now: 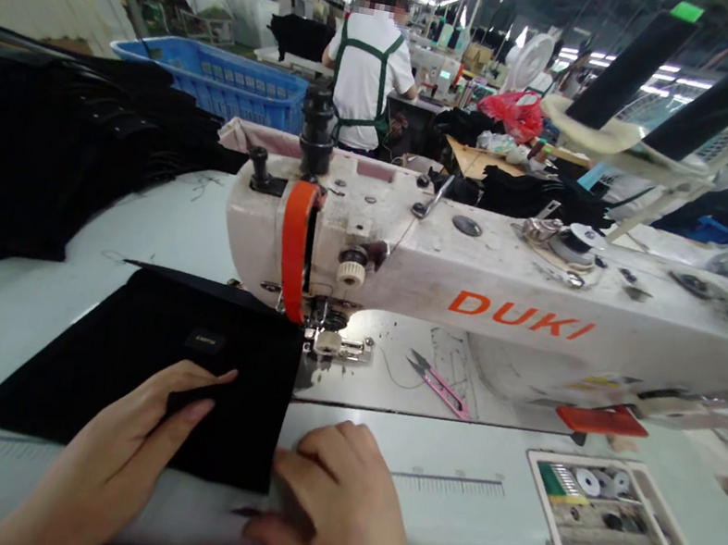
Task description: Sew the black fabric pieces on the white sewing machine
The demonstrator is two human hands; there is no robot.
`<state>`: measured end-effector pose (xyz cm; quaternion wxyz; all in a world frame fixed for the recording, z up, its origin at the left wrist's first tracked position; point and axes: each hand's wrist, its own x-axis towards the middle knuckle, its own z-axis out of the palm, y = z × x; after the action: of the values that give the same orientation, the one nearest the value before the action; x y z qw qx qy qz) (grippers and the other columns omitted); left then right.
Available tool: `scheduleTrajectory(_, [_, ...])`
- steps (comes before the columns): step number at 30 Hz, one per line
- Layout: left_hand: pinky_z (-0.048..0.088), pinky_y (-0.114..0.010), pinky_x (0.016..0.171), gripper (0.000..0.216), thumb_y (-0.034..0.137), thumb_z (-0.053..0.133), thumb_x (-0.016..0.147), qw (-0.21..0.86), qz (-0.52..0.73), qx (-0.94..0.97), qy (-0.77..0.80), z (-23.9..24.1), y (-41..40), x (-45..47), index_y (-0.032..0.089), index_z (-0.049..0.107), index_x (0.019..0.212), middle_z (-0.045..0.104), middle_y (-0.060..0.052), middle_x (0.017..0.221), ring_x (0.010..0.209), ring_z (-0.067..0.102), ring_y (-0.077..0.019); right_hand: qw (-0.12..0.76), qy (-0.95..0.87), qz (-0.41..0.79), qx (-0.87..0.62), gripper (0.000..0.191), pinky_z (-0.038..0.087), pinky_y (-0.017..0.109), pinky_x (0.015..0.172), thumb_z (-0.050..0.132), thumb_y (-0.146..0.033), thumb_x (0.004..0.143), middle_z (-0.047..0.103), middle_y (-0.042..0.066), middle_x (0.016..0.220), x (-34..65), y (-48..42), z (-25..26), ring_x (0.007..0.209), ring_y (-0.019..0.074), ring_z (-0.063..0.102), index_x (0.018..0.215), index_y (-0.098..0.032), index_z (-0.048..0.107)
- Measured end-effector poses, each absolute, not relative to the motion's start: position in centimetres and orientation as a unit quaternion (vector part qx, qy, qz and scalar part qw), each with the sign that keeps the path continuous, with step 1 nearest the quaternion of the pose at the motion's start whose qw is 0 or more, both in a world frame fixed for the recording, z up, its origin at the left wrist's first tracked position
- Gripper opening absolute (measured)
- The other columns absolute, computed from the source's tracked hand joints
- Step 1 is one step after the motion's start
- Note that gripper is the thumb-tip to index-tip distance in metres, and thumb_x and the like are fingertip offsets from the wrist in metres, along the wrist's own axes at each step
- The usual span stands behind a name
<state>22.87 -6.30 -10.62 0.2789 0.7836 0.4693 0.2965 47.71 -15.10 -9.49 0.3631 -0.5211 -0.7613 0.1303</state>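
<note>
A flat black fabric piece [126, 381] with a small dark label [206, 340] lies on the sewing machine table, its right edge beside the presser foot [327, 343]. My left hand [145, 431] pinches a raised fold of this fabric between thumb and fingers, just below the label. At the fabric's lower right edge, my right hand [337, 503] is closed with curled fingers. A small dark tip pokes out near its thumb; what it belongs to is hidden. Pink-handled thread snips [439, 384] rest on the machine bed, right of the presser foot, among loose threads.
The white sewing machine [413, 234] spans the middle and right. A tray of bobbins [608, 508] is set into the table at right. Black fabric pieces [40, 150] are heaped at left, before a blue basket [221, 83]. Thread cones [631, 71] stand upper right. A person [370, 67] works ahead.
</note>
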Motion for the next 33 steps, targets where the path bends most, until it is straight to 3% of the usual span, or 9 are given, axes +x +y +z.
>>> scheduleTrajectory(4, [0.044, -0.019, 0.113, 0.031, 0.043, 0.050, 0.107, 0.269, 0.291, 0.791, 0.465, -10.7, -6.2, 22.8, 0.028, 0.066, 0.128, 0.071, 0.002, 0.130, 0.125, 0.064, -0.0141, 0.459, -0.713, 0.059, -0.527, 0.004, 0.042, 0.032, 0.067, 0.069, -0.022, 0.100, 0.066, 0.001, 0.082, 44.8, -15.3, -10.1, 0.075, 0.0183, 0.055, 0.099, -0.022, 0.073])
scheduleTrajectory(7, [0.043, -0.020, 0.114, 0.030, 0.042, 0.049, 0.107, 0.275, 0.288, 0.790, 0.466, -10.7, -6.1, 22.6, 0.028, 0.066, 0.126, 0.070, 0.001, 0.128, 0.122, 0.065, -0.0145, 0.488, -0.720, 0.042, -0.492, 0.016, 0.044, 0.031, 0.069, 0.059, -0.020, 0.103, 0.067, 0.001, 0.083, 44.3, -14.1, -9.5, 0.076, 0.0173, 0.056, 0.091, -0.021, 0.070])
scheduleTrajectory(11, [0.046, -0.021, 0.111, 0.030, 0.044, 0.049, 0.106, 0.276, 0.294, 0.785, 0.469, -10.7, -6.2, 22.6, 0.028, 0.067, 0.124, 0.070, 0.000, 0.125, 0.118, 0.066, -0.0162, 0.451, -0.783, 0.035, -0.427, 0.016, 0.046, 0.033, 0.076, 0.055, -0.020, 0.104, 0.073, 0.001, 0.099, 45.1, -13.1, -8.6, 0.083, 0.0163, 0.060, 0.091, -0.020, 0.065])
scheduleTrajectory(20, [0.057, -0.026, 0.093, 0.041, 0.058, 0.048, 0.104, 0.276, 0.289, 0.760, 0.512, -9.9, -5.9, 22.7, 0.024, 0.066, 0.118, 0.073, -0.001, 0.113, 0.100, 0.070, -0.0209, 0.316, -0.855, 0.054, -0.408, 0.006, 0.042, 0.038, 0.079, 0.057, -0.024, 0.106, 0.074, -0.001, 0.109, 44.9, -11.4, -5.8, 0.092, 0.0184, 0.058, 0.107, -0.021, 0.062])
scheduleTrajectory(25, [0.054, -0.028, 0.100, 0.039, 0.054, 0.045, 0.107, 0.266, 0.266, 0.770, 0.516, -9.6, -6.3, 22.5, 0.025, 0.063, 0.125, 0.071, 0.000, 0.120, 0.106, 0.067, -0.0202, 0.305, -0.861, 0.071, -0.399, 0.006, 0.042, 0.038, 0.079, 0.060, -0.024, 0.104, 0.071, -0.001, 0.095, 45.4, -12.2, -6.2, 0.089, 0.0191, 0.057, 0.101, -0.020, 0.064])
scheduleTrajectory(28, [0.055, -0.028, 0.101, 0.038, 0.053, 0.044, 0.108, 0.248, 0.264, 0.780, 0.511, -9.6, -6.4, 22.6, 0.026, 0.063, 0.128, 0.071, 0.000, 0.122, 0.106, 0.068, -0.0199, 0.313, -0.855, 0.076, -0.407, 0.006, 0.040, 0.037, 0.072, 0.066, -0.026, 0.100, 0.070, 0.000, 0.089, 46.0, -13.1, -7.7, 0.083, 0.0193, 0.055, 0.099, -0.020, 0.065])
scheduleTrajectory(33, [0.049, -0.027, 0.111, 0.030, 0.041, 0.047, 0.108, 0.242, 0.252, 0.807, 0.476, -10.2, -6.6, 22.2, 0.026, 0.062, 0.128, 0.068, 0.000, 0.133, 0.124, 0.065, -0.0203, 0.332, -0.840, 0.072, -0.423, 0.010, 0.038, 0.036, 0.065, 0.072, -0.029, 0.096, 0.072, 0.001, 0.089, 46.6, -14.3, -10.1, 0.076, 0.0190, 0.055, 0.097, -0.020, 0.067])
